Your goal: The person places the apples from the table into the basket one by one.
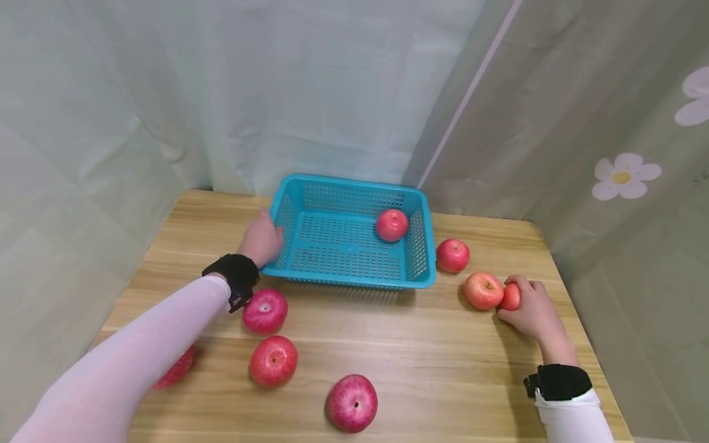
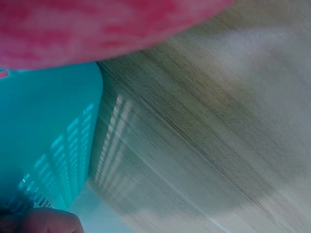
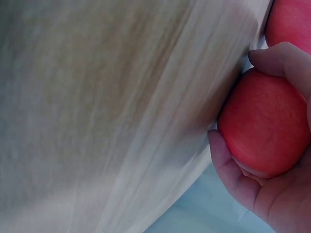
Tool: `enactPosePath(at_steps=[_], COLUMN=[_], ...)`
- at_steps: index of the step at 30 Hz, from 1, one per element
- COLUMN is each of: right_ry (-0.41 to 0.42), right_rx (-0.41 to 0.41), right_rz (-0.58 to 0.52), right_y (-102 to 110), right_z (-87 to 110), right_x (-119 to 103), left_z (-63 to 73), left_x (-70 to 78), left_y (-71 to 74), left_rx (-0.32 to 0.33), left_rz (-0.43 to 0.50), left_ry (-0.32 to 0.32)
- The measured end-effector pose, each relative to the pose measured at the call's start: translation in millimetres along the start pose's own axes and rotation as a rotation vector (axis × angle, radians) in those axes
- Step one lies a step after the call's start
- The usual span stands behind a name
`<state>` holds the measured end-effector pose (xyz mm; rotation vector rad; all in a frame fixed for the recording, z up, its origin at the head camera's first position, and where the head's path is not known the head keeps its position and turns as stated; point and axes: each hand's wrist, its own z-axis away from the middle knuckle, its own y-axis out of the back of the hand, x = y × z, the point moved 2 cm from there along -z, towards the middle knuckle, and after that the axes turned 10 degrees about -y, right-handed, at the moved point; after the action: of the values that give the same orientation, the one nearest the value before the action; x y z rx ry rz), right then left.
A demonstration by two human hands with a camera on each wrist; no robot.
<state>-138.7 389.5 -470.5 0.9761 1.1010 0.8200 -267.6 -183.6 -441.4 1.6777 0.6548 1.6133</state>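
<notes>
My left hand point(image 1: 263, 239) grips the left rim of a blue plastic basket point(image 1: 343, 278), its fingers partly hidden behind the wall. In the left wrist view a fingertip point(image 2: 51, 221) shows against the perforated basket side point(image 2: 58, 145). A red apple point(image 1: 392, 225) lies inside the basket, toward its right end. At the table's right side my right hand point(image 1: 534, 307) holds a red apple point(image 3: 266, 124), thumb on one side and fingers curled round the other. Right beside that apple is a yellowish-red apple point(image 1: 483, 291).
Another apple point(image 1: 453, 255) sits by the basket's right wall. Left of centre are a pink-red apple point(image 1: 265, 311) and a red one point(image 1: 274, 361); a further apple point(image 1: 176, 370) is partly behind my left sleeve. One more point(image 1: 352, 403) lies near the front. Curtains point(image 1: 332, 92) hang behind the wooden table point(image 1: 410, 363).
</notes>
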Motion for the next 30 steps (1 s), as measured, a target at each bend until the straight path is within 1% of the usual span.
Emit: enactPosePath(at_steps=[7,15,23,27,30], right_ry=[-0.001,-0.009,-0.012,-0.013,-0.020], right_rx=[0.014,0.028,0.044,0.053,0.041], right_rz=[0.005,0.012,0.012,0.000,-0.016], right_y=[-1.9,-3.2,-2.7,-3.7,-3.1], right_z=[0.1,-1.7,0.0,1.1,2.2], right_x=[1.9,4.7,2.6,0.5,0.3], left_z=[1.9,3.2,1.8,2.2,3.6], left_x=[2.2,6.7,5.9,4.9,4.8], left_y=[-1.3,0.3,0.3,1.7,2.6], left_rx=[-0.003,-0.008,-0.016,-0.007,-0.006], left_rz=[0.000,0.010,0.007,0.001,0.003], left_ry=[-0.007,0.004,0.006,-0.011,-0.015])
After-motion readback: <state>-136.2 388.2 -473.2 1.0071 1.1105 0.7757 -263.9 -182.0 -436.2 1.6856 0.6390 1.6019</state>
